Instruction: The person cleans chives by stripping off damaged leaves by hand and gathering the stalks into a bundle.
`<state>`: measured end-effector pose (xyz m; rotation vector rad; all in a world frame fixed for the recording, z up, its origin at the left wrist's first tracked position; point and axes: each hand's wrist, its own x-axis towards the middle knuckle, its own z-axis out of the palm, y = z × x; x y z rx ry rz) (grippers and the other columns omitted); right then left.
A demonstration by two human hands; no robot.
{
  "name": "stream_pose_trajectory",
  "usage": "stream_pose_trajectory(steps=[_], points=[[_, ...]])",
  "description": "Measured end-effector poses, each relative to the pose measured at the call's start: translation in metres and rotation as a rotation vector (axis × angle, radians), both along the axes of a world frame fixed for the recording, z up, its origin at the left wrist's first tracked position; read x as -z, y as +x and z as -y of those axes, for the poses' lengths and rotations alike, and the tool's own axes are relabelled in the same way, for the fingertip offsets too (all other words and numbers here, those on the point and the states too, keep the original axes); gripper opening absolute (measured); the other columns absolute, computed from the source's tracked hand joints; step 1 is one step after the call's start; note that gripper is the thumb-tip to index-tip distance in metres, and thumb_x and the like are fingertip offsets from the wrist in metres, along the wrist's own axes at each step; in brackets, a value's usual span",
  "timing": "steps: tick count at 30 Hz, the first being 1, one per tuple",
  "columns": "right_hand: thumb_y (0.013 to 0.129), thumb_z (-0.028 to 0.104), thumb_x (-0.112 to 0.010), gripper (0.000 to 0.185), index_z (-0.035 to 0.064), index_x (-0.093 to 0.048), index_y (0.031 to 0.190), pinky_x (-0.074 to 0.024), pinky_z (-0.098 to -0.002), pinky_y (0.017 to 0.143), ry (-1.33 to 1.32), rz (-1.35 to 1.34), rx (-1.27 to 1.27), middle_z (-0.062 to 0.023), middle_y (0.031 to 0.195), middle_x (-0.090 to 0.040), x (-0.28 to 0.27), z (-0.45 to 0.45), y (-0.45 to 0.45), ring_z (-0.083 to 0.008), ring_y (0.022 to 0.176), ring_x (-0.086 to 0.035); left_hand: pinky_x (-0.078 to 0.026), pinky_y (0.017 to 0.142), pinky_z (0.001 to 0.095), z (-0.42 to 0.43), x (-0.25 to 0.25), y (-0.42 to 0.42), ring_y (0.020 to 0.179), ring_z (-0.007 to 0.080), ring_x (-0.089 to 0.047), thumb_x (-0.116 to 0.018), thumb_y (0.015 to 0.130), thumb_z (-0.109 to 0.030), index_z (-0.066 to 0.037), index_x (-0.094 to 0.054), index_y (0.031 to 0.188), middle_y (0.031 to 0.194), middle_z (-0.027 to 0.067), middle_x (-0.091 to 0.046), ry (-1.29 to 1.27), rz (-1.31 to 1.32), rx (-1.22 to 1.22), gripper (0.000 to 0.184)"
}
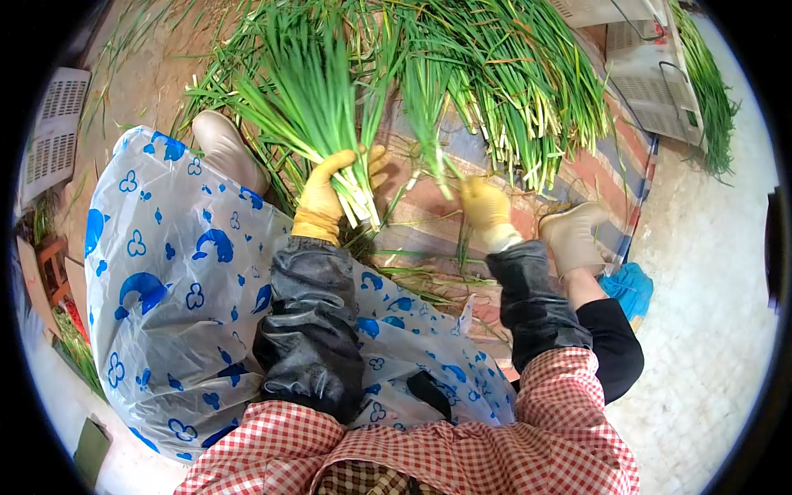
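My left hand, in a yellow glove, holds a thick bunch of garlic chives near its pale stem ends. The green leaves fan out away from me. To its right, my right hand, also gloved in yellow, is closed with its fingertips at a thin chive stalk. A small cluster of chives lies just ahead of that hand, slightly blurred. Beyond both hands spreads a large heap of chives, white ends toward me.
A striped cloth with loose leaves lies beneath the heap. My boots flank the work area. White crates stand at the upper right, another crate at the left. A blue plastic bag lies beside my right leg. A patterned plastic apron covers my lap.
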<state>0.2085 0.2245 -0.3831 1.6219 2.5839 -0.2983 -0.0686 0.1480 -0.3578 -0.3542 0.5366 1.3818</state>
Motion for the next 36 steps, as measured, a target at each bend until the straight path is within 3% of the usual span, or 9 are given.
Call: stream_pose_trajectory(steps=[2, 3, 5, 7, 9, 17, 27, 33, 36], points=[[0.083, 0.034, -0.054, 0.029, 0.0064, -0.061, 0.088, -0.0457, -0.0382, 0.045, -0.099, -0.026, 0.118, -0.0158, 0.065, -0.061, 0.033, -0.017, 0.070, -0.0266, 0.052, -0.060, -0.049, 0.088, 0.0448, 0.003, -0.003, -0.003, 0.097, 0.0320, -0.060, -0.058, 0.078, -0.015, 0.004, -0.051, 0.107, 0.114, 0.0241, -0.055, 0.105, 0.049, -0.156, 0.035], [0.081, 0.032, -0.059, 0.029, 0.0051, -0.061, 0.090, -0.0444, -0.0328, 0.044, -0.741, -0.339, 0.704, -0.0113, 0.065, -0.061, 0.014, -0.024, 0.076, -0.0193, 0.049, -0.057, -0.051, 0.085, 0.0429, 0.003, -0.001, -0.002, 0.093, 0.0303, -0.062, -0.058, 0.078, -0.015, 0.005, -0.050, 0.107, 0.115, 0.0243, -0.055, 0.164, 0.100, -0.230, 0.035], [0.079, 0.030, -0.063, 0.028, 0.0047, -0.060, 0.090, -0.0423, -0.0280, 0.043, -0.848, -0.310, 0.811, -0.0062, 0.064, -0.059, 0.005, -0.027, 0.097, -0.0131, 0.048, -0.053, -0.054, 0.080, 0.0388, -0.002, 0.003, 0.001, 0.085, 0.0250, -0.061, -0.059, 0.079, -0.014, 0.006, -0.047, 0.112, 0.114, 0.0238, -0.055, 0.191, 0.131, -0.246, 0.041], [0.081, 0.032, -0.058, 0.029, 0.0052, -0.059, 0.091, -0.0458, -0.0351, 0.049, -0.614, -0.148, 0.687, -0.0120, 0.067, -0.062, 0.015, -0.027, 0.118, -0.0221, 0.053, -0.059, -0.054, 0.074, 0.0373, -0.003, 0.009, 0.002, 0.079, 0.0237, -0.060, -0.061, 0.078, -0.013, 0.008, -0.044, 0.118, 0.112, 0.0225, -0.056, 0.155, 0.119, -0.190, 0.048], [0.083, 0.035, -0.051, 0.031, 0.0067, -0.058, 0.094, -0.0472, -0.0436, 0.060, 0.089, 0.167, 0.599, -0.0185, 0.074, -0.064, -0.016, -0.027, 0.088, -0.0342, 0.066, -0.062, -0.054, 0.072, 0.0368, 0.002, 0.014, 0.003, 0.078, 0.0248, -0.059, -0.061, 0.079, -0.014, 0.009, -0.041, 0.120, 0.107, 0.0190, -0.058, 0.150, 0.207, -0.104, 0.051], [0.085, 0.043, -0.049, 0.036, 0.0097, -0.062, 0.092, -0.0450, -0.0476, 0.069, 0.047, -0.209, 0.950, -0.0205, 0.082, -0.063, 0.011, 0.021, 0.119, -0.0391, 0.078, -0.060, -0.055, 0.076, 0.0399, 0.005, 0.014, 0.008, 0.085, 0.0236, -0.064, -0.056, 0.082, -0.011, 0.006, -0.046, 0.121, 0.103, 0.0146, -0.062, 0.119, 0.108, -0.148, 0.044], [0.079, 0.030, -0.053, 0.033, 0.0060, -0.059, 0.101, -0.0459, -0.0426, 0.079, -0.381, 0.243, 0.383, -0.0201, 0.100, -0.062, 0.012, -0.023, 0.017, -0.0353, 0.093, -0.060, -0.055, 0.073, 0.0397, -0.001, -0.011, 0.019, 0.087, 0.0261, -0.064, -0.058, 0.081, -0.012, 0.005, -0.054, 0.111, 0.101, 0.0160, -0.063, 0.013, -0.038, -0.023, 0.035], [0.074, 0.027, -0.050, 0.030, 0.0016, -0.063, 0.085, -0.0486, -0.0407, 0.073, -0.721, -0.238, 0.330, -0.0229, 0.085, -0.064, -0.060, 0.012, -0.018, -0.0381, 0.081, -0.061, -0.055, 0.071, 0.0379, 0.001, -0.025, 0.023, 0.087, 0.0262, -0.064, -0.055, 0.080, -0.013, 0.005, -0.053, 0.109, 0.103, 0.0142, -0.063, -0.073, -0.105, 0.075, 0.035], [0.072, 0.021, -0.051, 0.028, 0.0008, -0.064, 0.085, -0.0486, -0.0415, 0.072, -0.757, 0.212, -0.135, -0.0227, 0.082, -0.064, -0.037, 0.036, 0.010, -0.0363, 0.078, -0.062, -0.053, 0.068, 0.0385, 0.010, -0.029, 0.022, 0.084, 0.0263, -0.064, -0.054, 0.080, -0.013, 0.005, -0.054, 0.107, 0.099, 0.0142, -0.064, -0.205, -0.093, 0.090, 0.032]])
